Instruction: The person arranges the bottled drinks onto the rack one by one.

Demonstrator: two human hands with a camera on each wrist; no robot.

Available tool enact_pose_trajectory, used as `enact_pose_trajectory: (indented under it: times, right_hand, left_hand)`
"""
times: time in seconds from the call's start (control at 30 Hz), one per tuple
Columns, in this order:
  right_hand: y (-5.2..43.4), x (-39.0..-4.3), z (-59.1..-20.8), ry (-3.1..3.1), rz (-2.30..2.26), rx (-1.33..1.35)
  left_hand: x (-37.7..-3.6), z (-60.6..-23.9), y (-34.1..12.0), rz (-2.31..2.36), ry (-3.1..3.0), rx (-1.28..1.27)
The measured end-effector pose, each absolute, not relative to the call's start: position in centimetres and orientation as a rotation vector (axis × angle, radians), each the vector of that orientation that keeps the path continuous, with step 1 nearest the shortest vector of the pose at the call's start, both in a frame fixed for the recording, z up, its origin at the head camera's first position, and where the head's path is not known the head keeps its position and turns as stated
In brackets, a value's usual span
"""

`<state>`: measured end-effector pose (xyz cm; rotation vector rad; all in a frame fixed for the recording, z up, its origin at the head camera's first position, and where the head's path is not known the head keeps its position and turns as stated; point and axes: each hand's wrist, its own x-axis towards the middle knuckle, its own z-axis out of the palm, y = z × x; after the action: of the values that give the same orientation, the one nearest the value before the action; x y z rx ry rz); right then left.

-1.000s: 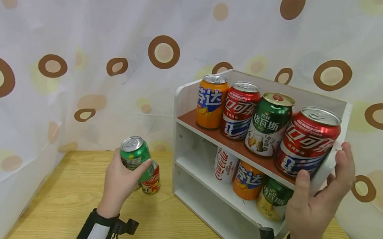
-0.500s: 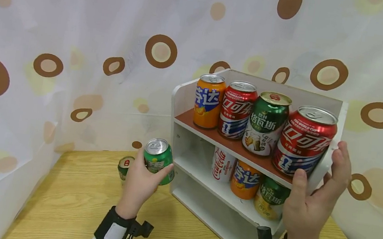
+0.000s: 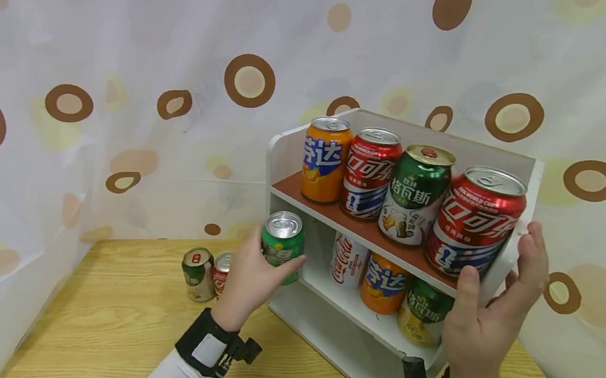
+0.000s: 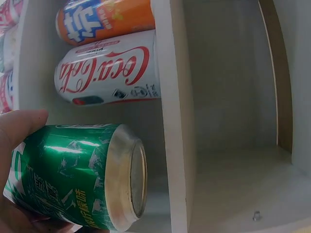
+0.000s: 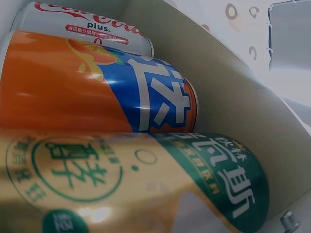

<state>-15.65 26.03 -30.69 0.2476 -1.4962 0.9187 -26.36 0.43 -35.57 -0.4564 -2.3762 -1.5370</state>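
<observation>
My left hand [image 3: 255, 274] grips a green soda can [image 3: 282, 248] with a silver top, held upright at the left end of the shelf unit's middle level. In the left wrist view the same green can [image 4: 73, 174] is close to a white Coca-Cola can [image 4: 109, 70]. My right hand [image 3: 491, 319] rests on the right side panel of the white shelf unit [image 3: 338, 363], fingers extended and thumb at the front edge. That middle level bears the white can, an orange can [image 3: 384, 284] and a green-and-gold can [image 3: 424, 312].
On the top level stand an orange can [image 3: 326, 160], two red cola cans, one of them the right-end can [image 3: 475, 223], and a green-and-white can [image 3: 415, 196]. A green-and-beige can [image 3: 198, 276] and a red can [image 3: 221, 270] stand on the wooden table [image 3: 111, 317].
My left hand has carried the green can rightward from above the table to the shelf's middle level, uncovering the two cans on the table. The right hand stays on the side panel.
</observation>
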Motion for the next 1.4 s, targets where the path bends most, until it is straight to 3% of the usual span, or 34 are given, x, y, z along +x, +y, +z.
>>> enact_pose_trajectory:
  times: [1.4]
  right_hand:
    - [25.9,-15.7,-30.5,-1.479,0.932,0.262]
  left_hand:
    - [-28.9,-36.3,3.3,-1.589,-2.458,-0.555]
